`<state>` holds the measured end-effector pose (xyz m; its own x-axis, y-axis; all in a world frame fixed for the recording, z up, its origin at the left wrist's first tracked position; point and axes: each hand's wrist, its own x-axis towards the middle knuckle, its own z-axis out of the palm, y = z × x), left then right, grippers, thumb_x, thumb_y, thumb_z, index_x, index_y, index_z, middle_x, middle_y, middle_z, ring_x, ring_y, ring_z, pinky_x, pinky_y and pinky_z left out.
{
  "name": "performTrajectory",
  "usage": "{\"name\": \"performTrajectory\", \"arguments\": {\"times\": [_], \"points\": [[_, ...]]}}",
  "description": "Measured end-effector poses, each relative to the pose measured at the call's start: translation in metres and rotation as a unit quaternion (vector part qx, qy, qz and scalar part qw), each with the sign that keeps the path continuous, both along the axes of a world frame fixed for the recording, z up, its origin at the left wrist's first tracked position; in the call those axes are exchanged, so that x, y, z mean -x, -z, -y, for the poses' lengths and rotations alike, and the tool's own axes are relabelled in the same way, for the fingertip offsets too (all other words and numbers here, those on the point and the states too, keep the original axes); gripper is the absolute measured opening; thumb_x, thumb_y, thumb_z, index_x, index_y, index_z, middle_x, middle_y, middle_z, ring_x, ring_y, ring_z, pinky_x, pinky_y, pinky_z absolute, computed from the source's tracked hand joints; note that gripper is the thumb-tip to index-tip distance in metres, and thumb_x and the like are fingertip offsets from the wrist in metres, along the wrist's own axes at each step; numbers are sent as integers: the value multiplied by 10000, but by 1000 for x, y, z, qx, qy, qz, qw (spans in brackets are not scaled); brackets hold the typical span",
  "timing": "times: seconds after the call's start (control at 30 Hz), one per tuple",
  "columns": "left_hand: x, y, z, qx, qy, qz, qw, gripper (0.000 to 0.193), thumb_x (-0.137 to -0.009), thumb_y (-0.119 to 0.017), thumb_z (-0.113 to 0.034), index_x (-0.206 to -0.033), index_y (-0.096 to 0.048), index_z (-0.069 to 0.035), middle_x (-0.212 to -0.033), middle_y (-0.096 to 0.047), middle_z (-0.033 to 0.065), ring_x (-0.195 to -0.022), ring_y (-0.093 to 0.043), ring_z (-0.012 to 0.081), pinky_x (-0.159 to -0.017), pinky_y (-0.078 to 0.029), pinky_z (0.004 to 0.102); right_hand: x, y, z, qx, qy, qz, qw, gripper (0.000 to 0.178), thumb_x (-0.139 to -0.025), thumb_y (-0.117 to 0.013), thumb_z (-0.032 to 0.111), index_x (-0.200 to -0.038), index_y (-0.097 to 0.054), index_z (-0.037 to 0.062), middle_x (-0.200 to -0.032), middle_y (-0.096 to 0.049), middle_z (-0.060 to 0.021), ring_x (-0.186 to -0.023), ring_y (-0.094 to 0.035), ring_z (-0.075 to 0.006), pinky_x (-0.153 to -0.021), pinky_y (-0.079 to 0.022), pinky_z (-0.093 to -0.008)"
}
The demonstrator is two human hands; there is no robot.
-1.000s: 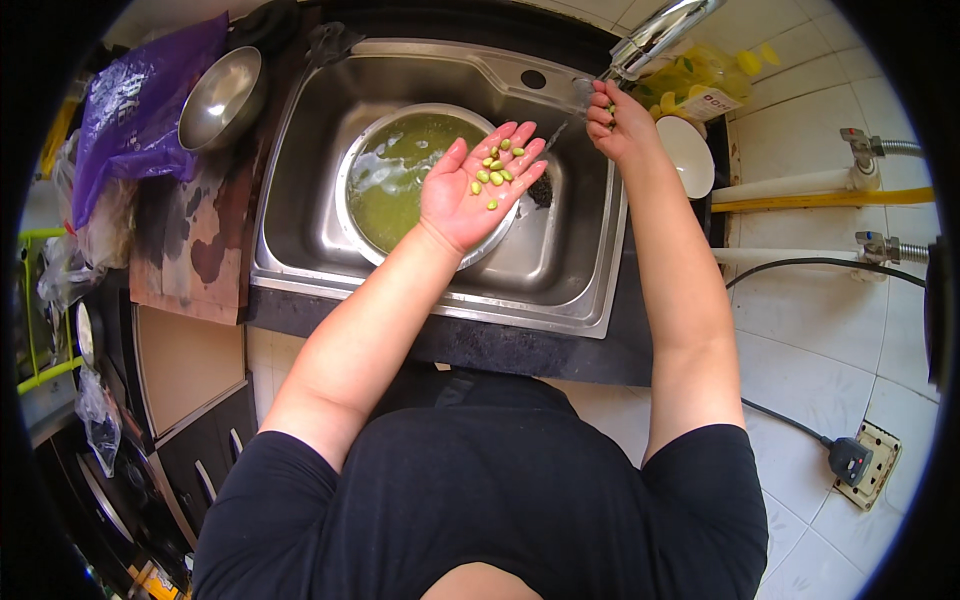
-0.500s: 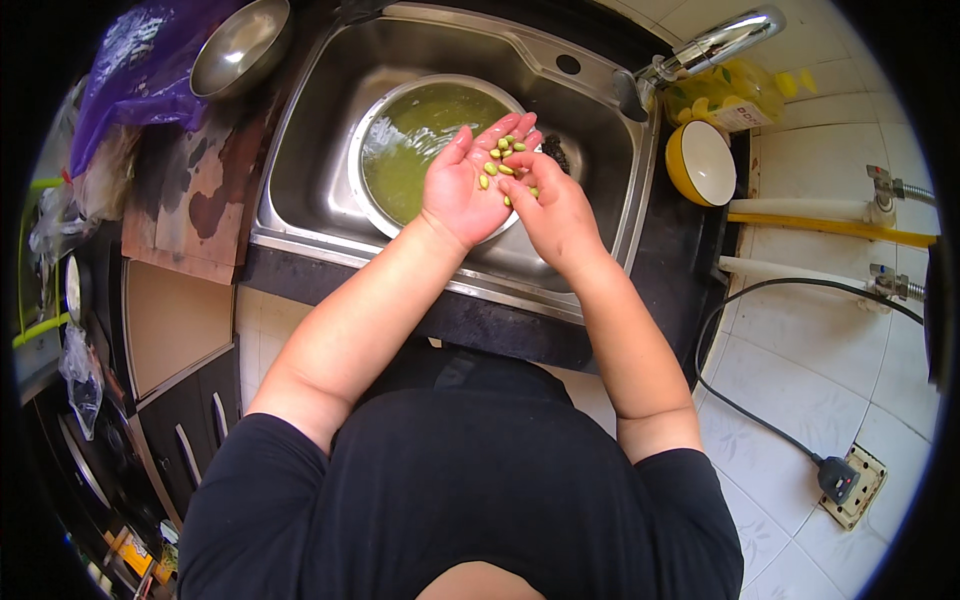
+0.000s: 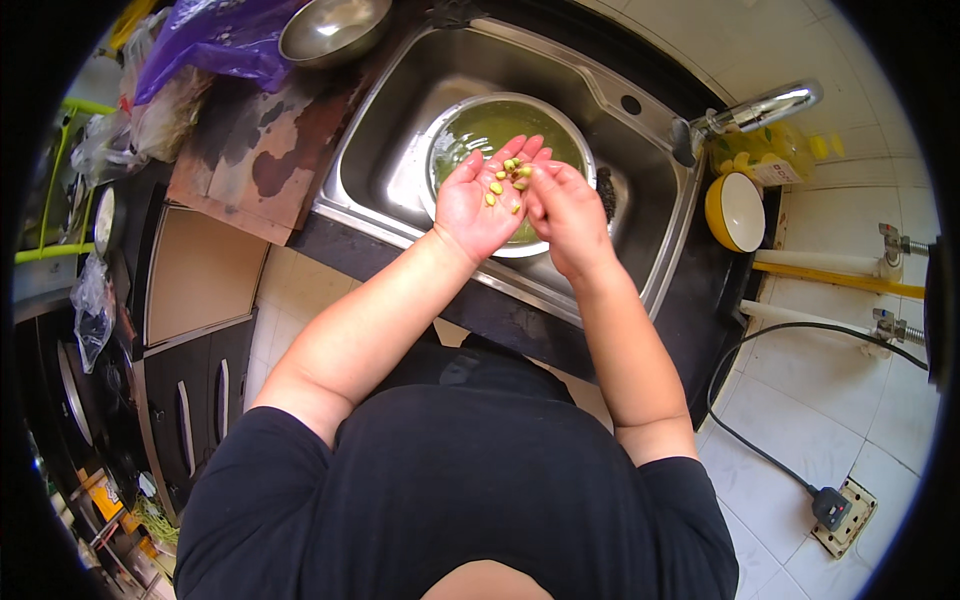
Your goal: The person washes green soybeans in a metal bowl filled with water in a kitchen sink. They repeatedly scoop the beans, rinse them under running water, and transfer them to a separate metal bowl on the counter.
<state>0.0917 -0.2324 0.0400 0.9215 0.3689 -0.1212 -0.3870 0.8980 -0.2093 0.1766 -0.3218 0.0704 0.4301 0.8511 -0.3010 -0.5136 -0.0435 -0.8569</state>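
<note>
A small scatter of shelled green beans (image 3: 496, 188) lies in the palm and along the fingers of the left hand (image 3: 466, 215), which faces up, its fingers extended, slightly cupped and not clenched. The right hand (image 3: 575, 220) comes in from the right with its fingers bent and its thumb drawn in toward them; one bean (image 3: 525, 171) sits right at its fingertips, though whether it is pinched or only touched I cannot tell.

The beans look light, smooth and probably wet, so they should roll and slip easily; fairly firm, yet likely to bruise or split under a hard squeeze. A gentle thumb-and-forefinger hold across the middle of each would suit, with the palm kept level under the rest.

Directly below both hands is a round metal basin (image 3: 522, 250) of greenish water (image 3: 490, 125), standing in the stainless-steel sink (image 3: 405, 100). To the far right rises the chrome faucet (image 3: 765, 107), with a yellow-and-white bowl (image 3: 735, 212) nearer on the dark counter and a yellowish bottle (image 3: 765, 155) behind it. Left of the sink lies a stained wooden board (image 3: 265, 155); at the far left are a steel bowl (image 3: 335, 30) and a purple plastic bag (image 3: 215, 45).
</note>
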Motion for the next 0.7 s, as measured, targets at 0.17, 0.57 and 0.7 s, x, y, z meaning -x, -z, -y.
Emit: {"name": "performTrajectory", "arguments": {"times": [0.17, 0.57, 0.7], "points": [[35, -4, -30, 123, -7, -5, 992, 469, -930, -219, -295, -1234, -313, 51, -1286, -346, 211, -1203, -322, 371, -996, -298, 462, 3, -13, -25, -85, -17, -288, 954, 155, -873, -423, 208, -869, -490, 68, -611, -467, -14, -420, -351, -85, -353, -247, -195], [176, -15, -178, 23, -52, -25, 998, 460, -890, -314, -242, -1243, -329, 52, -1338, -294, 200, -1258, -249, 332, -1052, -187, 443, 30, -27, -221, 56, 120, -342, 930, 152, -811, -401, 128, -864, -530, 68, -796, -576, -65, -627, -561, -181, -426, -390, -245], [212, -23, -220, 12, -56, -10, 998, 466, -892, -318, -253, -1244, -323, 53, -1344, -275, 209, -1261, -241, 333, -1054, -183, 435, 41, -48, -313, 25, 181, -240, 953, 204, -839, -384, 151, -907, -504, 1, -929, -541, -149, -862, -535, -293, -686, -468, -355]]}}
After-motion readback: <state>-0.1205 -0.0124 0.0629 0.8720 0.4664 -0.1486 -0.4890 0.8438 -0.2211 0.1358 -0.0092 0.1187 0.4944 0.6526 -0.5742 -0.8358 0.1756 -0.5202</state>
